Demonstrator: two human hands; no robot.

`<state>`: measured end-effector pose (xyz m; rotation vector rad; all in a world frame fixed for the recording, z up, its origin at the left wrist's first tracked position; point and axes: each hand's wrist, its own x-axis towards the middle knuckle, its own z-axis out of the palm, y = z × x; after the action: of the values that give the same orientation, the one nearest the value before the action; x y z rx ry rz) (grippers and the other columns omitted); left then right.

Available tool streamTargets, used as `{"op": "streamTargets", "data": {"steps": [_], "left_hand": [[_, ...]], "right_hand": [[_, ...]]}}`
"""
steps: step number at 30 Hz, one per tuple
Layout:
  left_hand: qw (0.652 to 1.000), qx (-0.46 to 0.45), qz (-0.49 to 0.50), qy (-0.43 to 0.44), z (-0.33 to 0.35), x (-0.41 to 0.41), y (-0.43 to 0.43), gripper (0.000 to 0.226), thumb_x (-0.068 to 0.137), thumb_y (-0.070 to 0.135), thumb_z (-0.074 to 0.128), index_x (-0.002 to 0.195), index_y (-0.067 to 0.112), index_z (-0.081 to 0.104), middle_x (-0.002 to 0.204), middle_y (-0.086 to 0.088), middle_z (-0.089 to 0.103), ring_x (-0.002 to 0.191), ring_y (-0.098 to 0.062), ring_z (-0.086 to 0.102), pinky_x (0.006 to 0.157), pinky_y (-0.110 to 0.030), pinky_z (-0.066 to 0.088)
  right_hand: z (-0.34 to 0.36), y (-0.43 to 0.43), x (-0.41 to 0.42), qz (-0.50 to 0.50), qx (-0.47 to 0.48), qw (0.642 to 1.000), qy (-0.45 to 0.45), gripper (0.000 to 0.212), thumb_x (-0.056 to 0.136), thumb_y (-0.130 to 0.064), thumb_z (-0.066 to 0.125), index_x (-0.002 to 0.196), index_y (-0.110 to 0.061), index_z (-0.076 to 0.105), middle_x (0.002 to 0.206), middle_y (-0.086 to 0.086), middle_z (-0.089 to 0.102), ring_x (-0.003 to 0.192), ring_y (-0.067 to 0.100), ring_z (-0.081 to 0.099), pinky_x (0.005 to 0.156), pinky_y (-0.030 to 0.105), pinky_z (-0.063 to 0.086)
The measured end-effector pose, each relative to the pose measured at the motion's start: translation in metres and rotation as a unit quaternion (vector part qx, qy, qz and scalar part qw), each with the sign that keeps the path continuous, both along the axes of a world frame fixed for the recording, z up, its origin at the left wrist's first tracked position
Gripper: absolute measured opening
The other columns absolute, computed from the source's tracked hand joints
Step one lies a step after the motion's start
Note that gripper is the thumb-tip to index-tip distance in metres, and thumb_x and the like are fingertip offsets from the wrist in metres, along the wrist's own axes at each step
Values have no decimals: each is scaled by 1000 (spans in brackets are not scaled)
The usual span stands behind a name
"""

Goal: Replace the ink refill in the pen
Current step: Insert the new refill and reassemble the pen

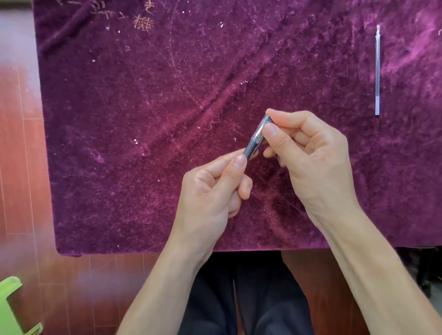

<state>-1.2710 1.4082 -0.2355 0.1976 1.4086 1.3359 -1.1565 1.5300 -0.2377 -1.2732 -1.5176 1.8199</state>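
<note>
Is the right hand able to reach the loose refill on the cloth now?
Probably yes, but not at once: the right hand grips the pen together with the left hand. Only open cloth separates it from the refill.

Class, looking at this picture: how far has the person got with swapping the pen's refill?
Done: one refill lies loose on the purple cloth, apart from the hands. In hand: the left hand and right hand both grip the pen. Left: cannot tell whether the pen already holds a refill.

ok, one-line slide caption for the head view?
Both hands, left hand and right hand, grip the pen over a purple cloth; a refill lies apart.
</note>
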Motion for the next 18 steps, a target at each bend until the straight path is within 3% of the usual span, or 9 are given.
{"op": "streamTargets", "data": {"steps": [18], "left_hand": [[1000,1,-4,-23,-9,5,1,32,106,27,53,131,16,68,60,4,55,43,-5,28,40,-16,26]], "right_hand": [[-5,-4,5,-14,-16,1000,-11,16,102,-8,72,114,-18,76,97,-7,80,78,0,74,71,12,55]]}}
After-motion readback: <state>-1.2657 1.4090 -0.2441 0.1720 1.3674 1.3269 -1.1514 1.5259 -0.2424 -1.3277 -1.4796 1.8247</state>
